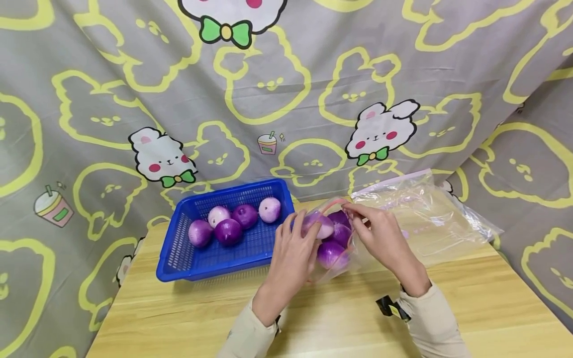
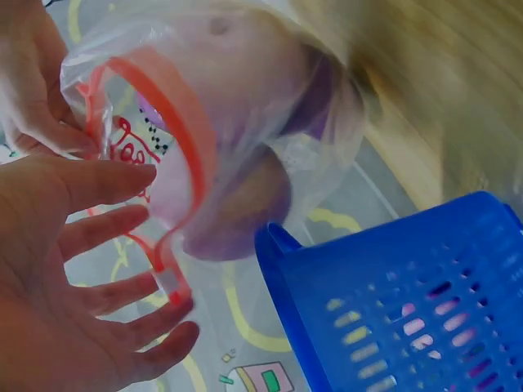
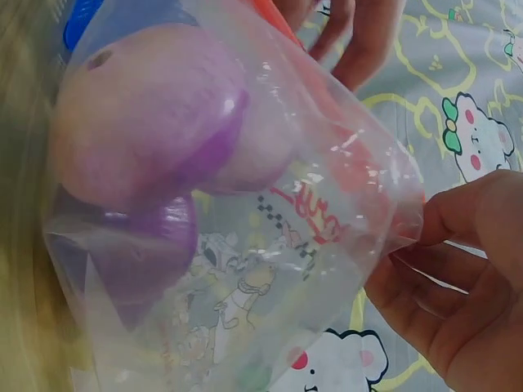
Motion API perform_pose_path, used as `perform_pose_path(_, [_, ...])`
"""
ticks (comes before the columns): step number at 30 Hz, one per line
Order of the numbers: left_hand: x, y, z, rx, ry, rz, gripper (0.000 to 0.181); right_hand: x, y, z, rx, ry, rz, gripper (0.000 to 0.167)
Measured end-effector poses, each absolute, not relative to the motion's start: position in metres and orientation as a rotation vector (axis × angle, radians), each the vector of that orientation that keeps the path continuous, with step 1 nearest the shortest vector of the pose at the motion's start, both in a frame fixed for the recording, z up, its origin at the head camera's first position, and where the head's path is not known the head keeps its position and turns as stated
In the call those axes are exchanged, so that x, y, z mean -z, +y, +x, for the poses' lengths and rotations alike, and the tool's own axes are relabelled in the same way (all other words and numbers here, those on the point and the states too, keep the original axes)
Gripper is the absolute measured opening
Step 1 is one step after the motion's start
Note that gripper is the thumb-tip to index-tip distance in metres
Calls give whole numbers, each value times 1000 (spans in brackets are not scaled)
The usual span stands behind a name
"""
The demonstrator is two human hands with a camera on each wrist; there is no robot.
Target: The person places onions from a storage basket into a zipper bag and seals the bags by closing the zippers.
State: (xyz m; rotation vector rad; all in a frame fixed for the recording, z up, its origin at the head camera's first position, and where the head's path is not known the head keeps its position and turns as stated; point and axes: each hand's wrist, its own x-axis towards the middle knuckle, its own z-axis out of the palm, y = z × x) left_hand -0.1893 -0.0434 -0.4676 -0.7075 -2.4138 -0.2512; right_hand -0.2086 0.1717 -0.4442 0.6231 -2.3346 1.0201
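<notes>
A clear zip bag with a red-edged mouth [image 2: 176,90] stands on the table with several purple onions [image 1: 332,254] inside. At its mouth is the left hand [image 1: 293,246], fingers extended and spread beside the upper onion [image 1: 323,224]. In the left wrist view this left hand [image 2: 90,253] grips nothing, its fingertips by the red rim. The right hand [image 1: 385,236] pinches the far-right edge of the mouth; the right wrist view shows thumb and fingers of that right hand [image 3: 466,278] on the plastic. Some onions are partly hidden by the hands.
A blue perforated basket [image 1: 179,261] left of the bag holds several purple onions [image 1: 229,231]. Flat on the table at the right lies another clear zip bag [image 1: 447,219]. Behind the wooden table [image 1: 340,318] hangs a patterned grey cloth [image 1: 313,64].
</notes>
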Motion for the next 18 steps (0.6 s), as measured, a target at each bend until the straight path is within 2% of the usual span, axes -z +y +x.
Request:
perform_pose_path(5, [471,-53,-180,240,-2465,-680,44,446,173,-211,-1006,-2290,591,29])
perform_pose_path(13, [474,-59,-179,445,-2439,-775,23,446,173,-213,-1004,-2280,604,29])
perform_pose_path(15, [471,-60,-180,521,-2408,-834,27,446,173,-213,-1017,-2308,632,36])
perform_pose_path(18, [464,-60,-183,631,-2356,-904,34,445,174,-213,-1042,-2368,680,59])
